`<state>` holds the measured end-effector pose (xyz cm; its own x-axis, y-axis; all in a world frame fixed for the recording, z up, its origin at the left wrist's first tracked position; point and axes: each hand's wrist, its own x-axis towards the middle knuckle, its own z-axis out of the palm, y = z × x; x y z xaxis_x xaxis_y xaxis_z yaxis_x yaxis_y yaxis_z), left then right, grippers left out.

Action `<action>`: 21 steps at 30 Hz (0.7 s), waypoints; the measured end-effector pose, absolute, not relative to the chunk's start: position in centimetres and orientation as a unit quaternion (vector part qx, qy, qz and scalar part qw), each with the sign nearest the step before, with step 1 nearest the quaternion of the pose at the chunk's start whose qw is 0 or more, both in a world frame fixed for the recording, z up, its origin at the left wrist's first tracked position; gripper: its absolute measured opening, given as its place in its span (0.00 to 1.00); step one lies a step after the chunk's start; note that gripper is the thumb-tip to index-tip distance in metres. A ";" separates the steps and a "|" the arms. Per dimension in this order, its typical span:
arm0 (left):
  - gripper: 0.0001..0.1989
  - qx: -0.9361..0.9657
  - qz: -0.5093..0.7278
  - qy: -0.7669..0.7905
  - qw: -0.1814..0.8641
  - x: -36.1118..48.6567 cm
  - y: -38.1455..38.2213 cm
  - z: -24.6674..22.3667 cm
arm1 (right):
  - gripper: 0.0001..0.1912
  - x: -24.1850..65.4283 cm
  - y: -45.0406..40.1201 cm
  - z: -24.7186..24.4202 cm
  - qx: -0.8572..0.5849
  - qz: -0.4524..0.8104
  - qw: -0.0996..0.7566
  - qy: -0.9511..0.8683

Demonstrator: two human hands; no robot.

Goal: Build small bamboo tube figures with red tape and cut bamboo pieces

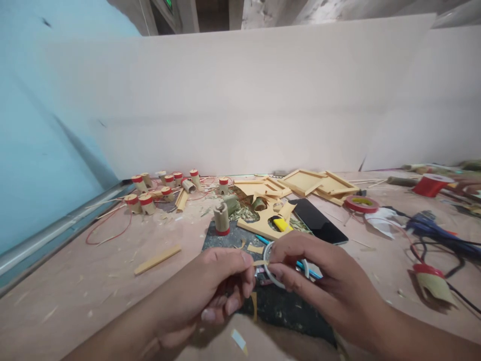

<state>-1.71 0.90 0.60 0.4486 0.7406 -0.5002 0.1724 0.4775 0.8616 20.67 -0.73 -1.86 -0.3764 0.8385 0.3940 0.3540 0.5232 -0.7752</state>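
Note:
My left hand (225, 281) is closed in a pinch on one end of a short, thin tan strip (260, 262). The other end meets the fingertips of my right hand (311, 271), also pinched. A white ring (267, 273), like a tape roll, shows behind my right fingers; whether they hold it too is unclear. Under both hands lies a dark mat (285, 313) with tan scraps and a blue pen (262, 239). Just beyond stand a bamboo cup with a red band (221, 219) and a cut-out tan board (259, 228) with a yellow object (281, 224) on it.
Several red-banded bamboo pieces (146, 203) stand at the back left, near a wooden stick (158, 259). Tan frames (304, 181), a black phone (319, 220) and a red tape roll (361, 203) lie right of centre. Cables (423, 245) and a red spool (432, 185) are farther right.

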 end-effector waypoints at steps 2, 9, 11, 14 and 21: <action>0.12 0.462 0.199 0.483 0.717 -1.6 0.9 0.7 | 0.08 20.7 -0.8 -1.8 -0.384 0.306 0.394 -0.777; 0.19 0.552 0.200 0.523 0.617 -1.8 1.2 0.4 | 0.09 20.4 -0.8 -1.7 -0.421 0.428 0.381 -0.703; 0.27 0.632 0.278 0.557 0.462 -2.5 2.0 0.4 | 0.12 20.3 -0.6 -1.7 -0.430 0.483 0.388 -0.657; 0.17 0.628 0.407 0.589 0.304 -3.9 3.7 0.5 | 0.17 20.2 0.0 -1.6 -0.422 0.530 0.413 -0.609; 0.29 0.638 0.434 0.570 0.280 -5.1 6.0 -1.5 | 0.18 20.3 0.8 -1.8 -0.421 0.550 0.416 -0.589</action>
<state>-5.06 5.99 -1.51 -0.0280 0.9717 0.2347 0.4843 -0.1922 0.8535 20.28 0.76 -1.80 -0.2994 0.9538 0.0262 0.0379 0.0393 -0.9985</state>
